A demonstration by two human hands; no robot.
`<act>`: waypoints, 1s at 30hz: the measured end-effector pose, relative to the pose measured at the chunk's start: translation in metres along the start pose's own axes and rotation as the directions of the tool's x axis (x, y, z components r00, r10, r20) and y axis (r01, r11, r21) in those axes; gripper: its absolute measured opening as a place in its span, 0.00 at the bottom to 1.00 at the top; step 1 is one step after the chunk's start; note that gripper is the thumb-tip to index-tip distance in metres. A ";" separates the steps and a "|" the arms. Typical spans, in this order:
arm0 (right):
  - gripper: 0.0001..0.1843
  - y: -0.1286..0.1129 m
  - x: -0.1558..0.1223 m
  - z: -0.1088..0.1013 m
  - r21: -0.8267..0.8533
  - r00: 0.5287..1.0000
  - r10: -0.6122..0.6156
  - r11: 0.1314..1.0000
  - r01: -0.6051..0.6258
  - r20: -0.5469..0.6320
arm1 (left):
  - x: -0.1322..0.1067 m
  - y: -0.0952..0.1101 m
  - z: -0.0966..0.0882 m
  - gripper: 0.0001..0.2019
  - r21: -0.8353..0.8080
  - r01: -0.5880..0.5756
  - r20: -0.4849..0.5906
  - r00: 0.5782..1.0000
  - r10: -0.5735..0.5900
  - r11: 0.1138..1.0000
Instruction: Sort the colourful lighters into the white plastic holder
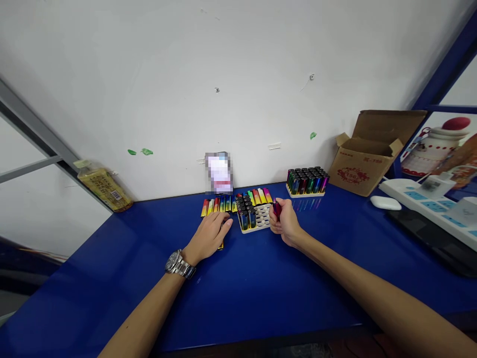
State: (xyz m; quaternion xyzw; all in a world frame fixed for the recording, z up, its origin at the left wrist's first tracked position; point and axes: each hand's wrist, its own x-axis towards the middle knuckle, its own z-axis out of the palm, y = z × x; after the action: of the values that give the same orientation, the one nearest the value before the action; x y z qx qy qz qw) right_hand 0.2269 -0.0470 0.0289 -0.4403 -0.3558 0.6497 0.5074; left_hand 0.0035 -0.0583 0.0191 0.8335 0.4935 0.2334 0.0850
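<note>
My right hand (285,221) is closed around a shiny purple-pink lighter (276,208), beside the right side of a white perforated tray (263,217). Metallic lighters with black tops (248,218) stand upright in the left part of that tray, while its right part shows bare holes. My left hand (210,232), with fingers curled and a steel watch on the wrist, is low over the table to the left of the tray. The gold end of a lighter (221,246) shows under it; the hand covers most of it. Behind lie rows of colourful lighters (216,205).
A second tray (307,194) full of upright lighters stands by the wall, next to an open cardboard box (354,166). At right are a white case (386,203), a power strip (428,201) and a black device (432,241). A bottle (104,188) leans at left; a blurred phone (219,174) stands behind.
</note>
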 end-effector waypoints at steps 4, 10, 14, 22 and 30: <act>0.29 0.000 0.000 0.000 -0.012 1.000 -0.018 1.000 0.018 -0.006 | 0.000 0.000 0.000 0.17 0.002 -0.003 -0.010 1.000 0.003 1.000; 0.28 0.003 0.002 -0.002 -0.015 1.000 -0.023 1.000 0.023 0.000 | 0.000 -0.001 0.000 0.17 0.009 -0.013 0.007 1.000 0.013 1.000; 0.29 0.004 0.003 -0.003 -0.028 0.999 -0.044 0.999 0.044 0.012 | 0.000 -0.002 0.001 0.18 0.003 -0.028 -0.005 1.000 0.028 1.000; 0.23 0.002 0.009 -0.009 -0.184 0.938 -0.301 0.926 0.330 0.170 | 0.000 0.000 -0.001 0.18 -0.002 -0.020 0.008 1.000 0.020 1.000; 0.15 0.000 0.028 -0.026 -0.494 0.737 -0.641 0.580 0.648 0.215 | 0.001 0.001 -0.002 0.18 0.011 -0.047 0.000 0.999 0.047 0.999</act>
State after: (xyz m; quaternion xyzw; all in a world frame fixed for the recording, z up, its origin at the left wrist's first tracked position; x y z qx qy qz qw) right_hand 0.2482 -0.0197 0.0135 -0.4004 -0.6612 0.2967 0.5608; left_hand 0.0036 -0.0583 0.0211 0.8452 0.4752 0.2329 0.0748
